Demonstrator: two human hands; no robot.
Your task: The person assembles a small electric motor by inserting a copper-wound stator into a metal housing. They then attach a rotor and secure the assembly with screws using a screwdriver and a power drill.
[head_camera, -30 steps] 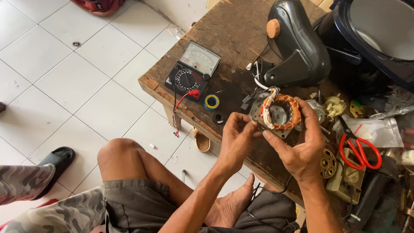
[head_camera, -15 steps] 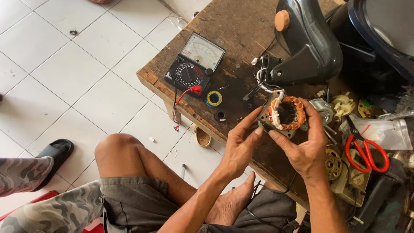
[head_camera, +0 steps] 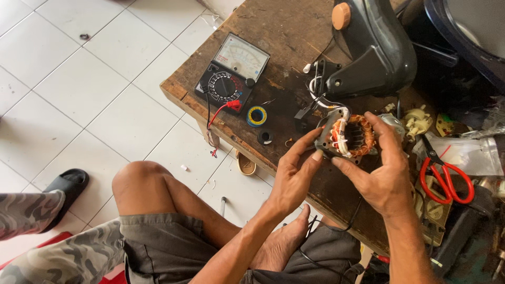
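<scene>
I see a motor stator (head_camera: 350,135) held just above the wooden table (head_camera: 273,31), to the right of the analog multimeter (head_camera: 233,72). It has a grey square laminated core, copper-orange windings ringing an open centre, and white sleeved leads bunched at its left edge. My left hand (head_camera: 294,176) grips its left side with fingertips; my right hand (head_camera: 381,173) clasps the right side, fingers curled over the top. Yellow-blue tape roll (head_camera: 256,115) lies between multimeter and stator. Red-handled scissors (head_camera: 444,176) sit right of it.
</scene>
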